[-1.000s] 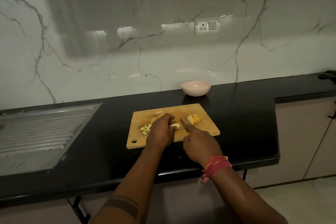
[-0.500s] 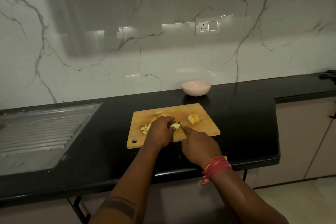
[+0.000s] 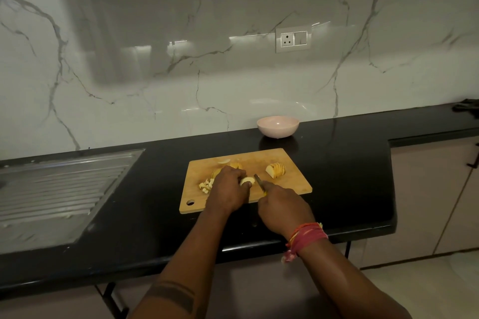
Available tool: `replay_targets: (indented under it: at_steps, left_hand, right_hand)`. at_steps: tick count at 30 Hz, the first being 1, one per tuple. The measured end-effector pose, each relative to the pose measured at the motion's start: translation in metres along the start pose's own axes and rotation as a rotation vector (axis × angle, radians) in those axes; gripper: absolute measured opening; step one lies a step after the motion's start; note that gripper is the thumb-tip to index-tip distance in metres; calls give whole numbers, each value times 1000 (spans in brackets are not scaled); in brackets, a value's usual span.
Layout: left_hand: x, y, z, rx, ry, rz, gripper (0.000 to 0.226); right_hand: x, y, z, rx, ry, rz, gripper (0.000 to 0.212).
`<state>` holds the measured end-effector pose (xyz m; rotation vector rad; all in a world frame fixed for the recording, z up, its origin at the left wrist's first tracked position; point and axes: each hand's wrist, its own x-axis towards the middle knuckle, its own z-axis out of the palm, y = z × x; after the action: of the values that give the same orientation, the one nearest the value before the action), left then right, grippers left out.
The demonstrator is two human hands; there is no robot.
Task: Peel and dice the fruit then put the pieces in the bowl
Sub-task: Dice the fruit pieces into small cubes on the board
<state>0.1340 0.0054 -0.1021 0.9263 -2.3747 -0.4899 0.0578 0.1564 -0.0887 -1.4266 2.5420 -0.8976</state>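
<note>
A wooden cutting board (image 3: 293, 179) lies on the black counter. My left hand (image 3: 229, 189) holds a pale fruit slice (image 3: 246, 181) down on the board, fingers curled over it. My right hand (image 3: 283, 208) grips a knife (image 3: 259, 181), its blade just right of that slice. Small diced pieces (image 3: 206, 185) sit at the board's left side. A sliced fruit wedge (image 3: 276, 170) rests on the board's right part, and more fruit pieces (image 3: 234, 164) lie behind my left hand. A pink bowl (image 3: 277, 126) stands behind the board near the wall.
A steel sink drainboard (image 3: 59, 186) takes up the counter's left part. The counter's front edge (image 3: 259, 246) runs under my wrists. A dark object (image 3: 466, 106) lies at the far right. A wall socket (image 3: 293, 39) is above the bowl.
The knife drew in close to the slice under my left hand, then came slightly back out to the right. My left hand stayed on the slice.
</note>
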Motion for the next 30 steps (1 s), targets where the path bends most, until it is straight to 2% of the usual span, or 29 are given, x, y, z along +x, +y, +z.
replay_targets:
  at_steps: [9, 17, 30]
  left_hand:
    - [1, 3, -3, 13, -35, 0, 33]
    - [0, 3, -5, -14, -22, 1, 39]
    - [2, 6, -2, 1, 6, 6, 27]
  right_hand:
    - [0, -4, 4, -14, -14, -20, 56]
    - [-3, -6, 3, 28, 24, -1, 57]
    - [-2, -14, 12, -2, 37, -24, 55]
